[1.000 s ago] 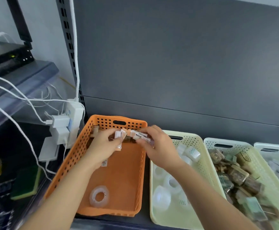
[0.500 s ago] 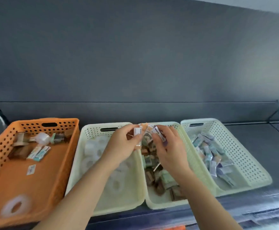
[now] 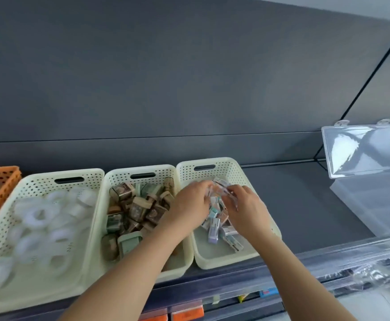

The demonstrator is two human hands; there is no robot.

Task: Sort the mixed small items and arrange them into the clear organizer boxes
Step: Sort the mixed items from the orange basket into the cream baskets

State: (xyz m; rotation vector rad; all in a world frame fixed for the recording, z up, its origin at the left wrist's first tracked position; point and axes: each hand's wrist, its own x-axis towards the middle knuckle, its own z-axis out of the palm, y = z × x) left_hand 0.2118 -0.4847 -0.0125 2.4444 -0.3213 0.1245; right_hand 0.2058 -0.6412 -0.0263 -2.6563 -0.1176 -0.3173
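Where cream baskets (image 3: 27, 183) sit | shelf (image 3: 305, 205) dark grey | back panel (image 3: 189, 77) grey

Back panel (image 3: 166, 77): dark grey, matt, flat, with one horizontal seam (image 3: 143, 137) running the full width low down. Shelf (image 3: 305, 205): same dark grey, meets the panel at the rear. Thin black strut (image 3: 374, 72) slants up to the right. Pale wall strip (image 3: 363, 5) in the top right corner. Clear plastic rail (image 3: 351, 253) along the shelf front; orange tags (image 3: 187, 312) below it. Light soft, with a faint sheen on the panel.
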